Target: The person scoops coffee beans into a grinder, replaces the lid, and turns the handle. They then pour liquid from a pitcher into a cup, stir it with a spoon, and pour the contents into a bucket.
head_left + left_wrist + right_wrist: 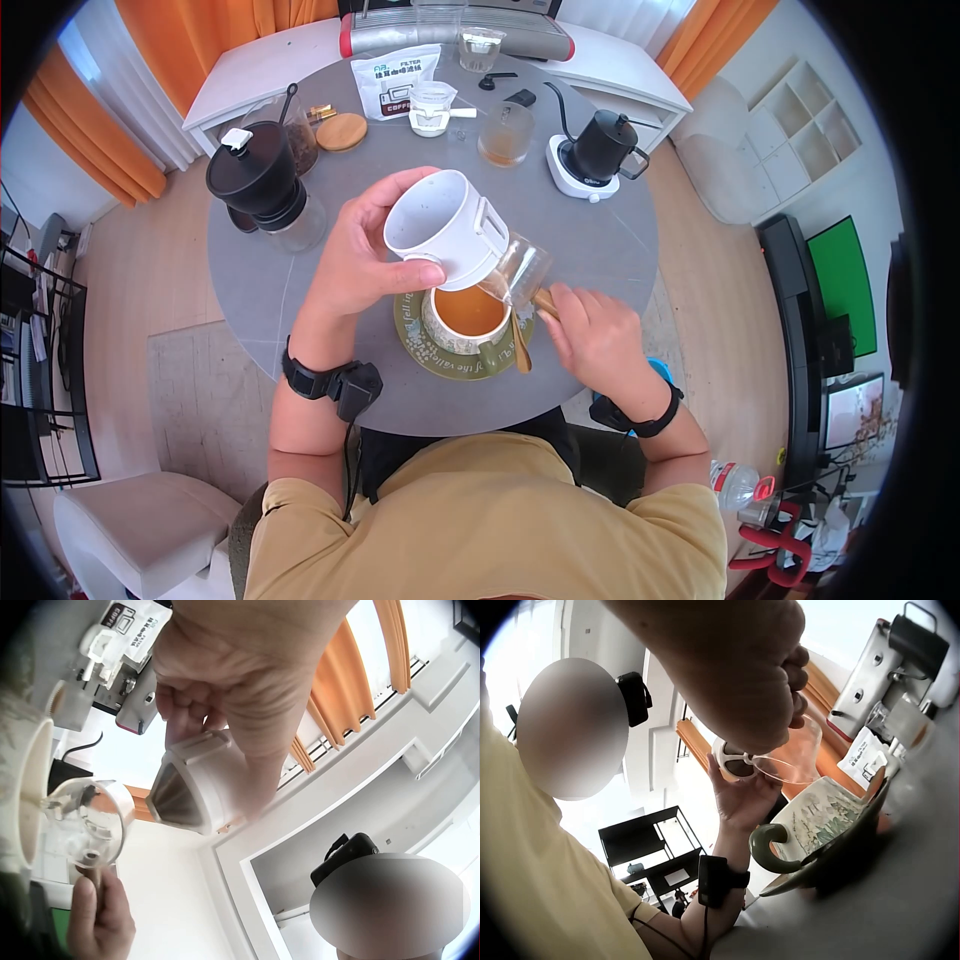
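The left hand (375, 245) grips a white cup-shaped dripper (450, 228), thumb on its near side, tilted above the patterned cup. Fingers of the right hand (598, 335) curl round the wooden handle (545, 303) of a clear glass server (520, 268), which is tipped over the cup's right rim. Amber liquid (470, 311) stands in the patterned cup (457, 340), on a green saucer (412, 352) with a gold spoon (522, 345). In the left wrist view the glass server (88, 825) lies on its side at the cup (34, 795); a stream cannot be told clearly.
Black grinder (262, 175) and a jar stand at the table's left. Behind are a wooden lid (342, 131), coffee bag (395, 80), small white dripper (430, 112) and glass (505, 135). A black kettle (600, 145) sits on a white base at the right.
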Tool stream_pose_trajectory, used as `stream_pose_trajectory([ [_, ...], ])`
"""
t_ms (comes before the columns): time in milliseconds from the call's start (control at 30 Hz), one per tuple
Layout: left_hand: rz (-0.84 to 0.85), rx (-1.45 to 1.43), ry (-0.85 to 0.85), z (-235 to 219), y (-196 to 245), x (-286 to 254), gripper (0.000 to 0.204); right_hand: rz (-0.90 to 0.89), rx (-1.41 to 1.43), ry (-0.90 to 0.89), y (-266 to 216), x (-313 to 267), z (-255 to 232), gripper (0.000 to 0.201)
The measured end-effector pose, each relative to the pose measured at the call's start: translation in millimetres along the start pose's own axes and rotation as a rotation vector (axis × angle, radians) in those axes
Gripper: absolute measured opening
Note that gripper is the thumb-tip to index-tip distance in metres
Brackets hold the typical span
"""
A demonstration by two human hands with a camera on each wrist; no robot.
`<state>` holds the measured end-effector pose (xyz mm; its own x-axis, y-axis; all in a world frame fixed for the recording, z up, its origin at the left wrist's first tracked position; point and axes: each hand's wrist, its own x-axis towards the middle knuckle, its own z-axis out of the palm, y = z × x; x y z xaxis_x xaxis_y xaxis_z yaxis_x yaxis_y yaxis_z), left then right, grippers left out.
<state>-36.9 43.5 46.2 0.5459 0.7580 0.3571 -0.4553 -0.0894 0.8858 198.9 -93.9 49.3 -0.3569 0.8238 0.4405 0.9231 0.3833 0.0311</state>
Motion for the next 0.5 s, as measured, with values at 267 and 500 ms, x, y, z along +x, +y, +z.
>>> stream_pose_trajectory([
  [267, -0.005, 0.007, 0.007, 1, 1, 0, 0.079, 0.036, 0.038, 0.035, 2, -1, 2, 0.027],
  [500, 0.004, 0.0, -0.008, 8, 3, -2, 0.08, 0.536, 1.046, -0.254, 10, 4, -2, 0.02],
])
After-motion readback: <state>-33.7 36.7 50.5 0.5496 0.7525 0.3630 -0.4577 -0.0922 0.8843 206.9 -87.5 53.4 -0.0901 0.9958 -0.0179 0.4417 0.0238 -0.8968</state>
